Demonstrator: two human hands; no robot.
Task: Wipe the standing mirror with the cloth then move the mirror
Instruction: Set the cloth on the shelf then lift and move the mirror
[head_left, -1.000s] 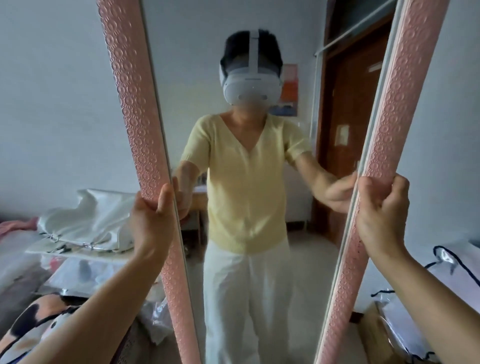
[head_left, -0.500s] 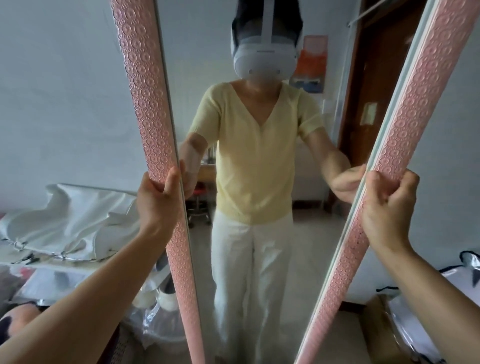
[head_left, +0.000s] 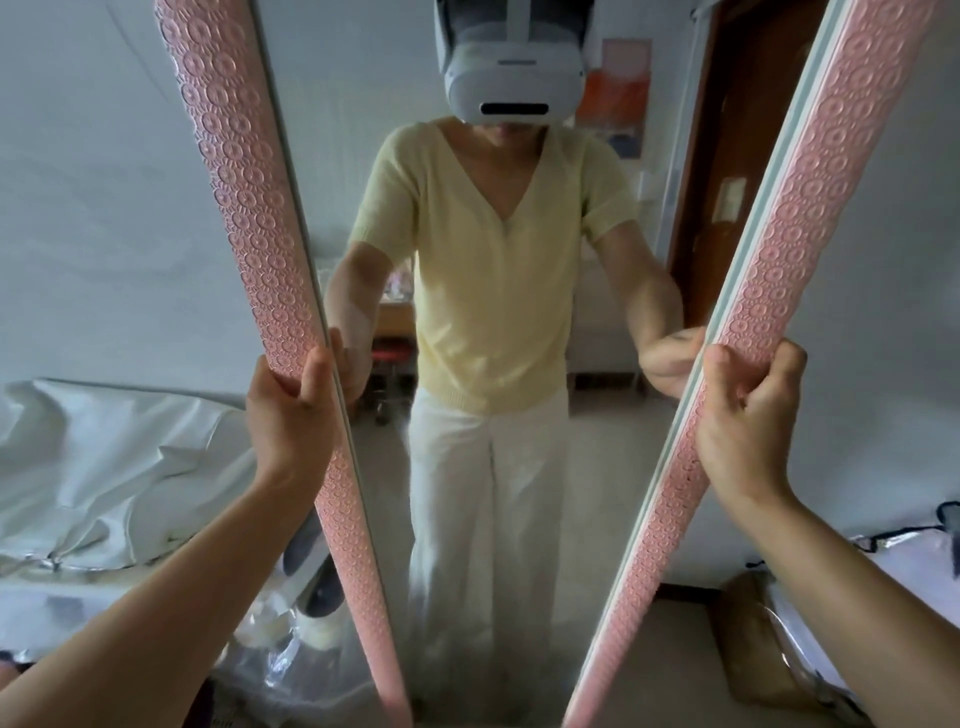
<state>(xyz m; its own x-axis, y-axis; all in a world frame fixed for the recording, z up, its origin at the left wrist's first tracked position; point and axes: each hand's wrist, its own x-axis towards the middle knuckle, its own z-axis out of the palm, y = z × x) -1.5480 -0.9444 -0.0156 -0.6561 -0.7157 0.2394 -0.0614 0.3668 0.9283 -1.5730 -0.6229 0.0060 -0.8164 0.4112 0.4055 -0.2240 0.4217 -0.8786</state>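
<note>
The tall mirror (head_left: 488, 467) has a pink embossed-circle frame; left hand (head_left: 288, 415) and right hand (head_left: 743, 421) each grip a side rail, lower in frame than before.

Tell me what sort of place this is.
Probably a room in a home, perhaps a bedroom. A pink-framed standing mirror stands by a plain white wall, crumpled white bedding lies to the left, and the glass reflects a brown wooden door.
</note>
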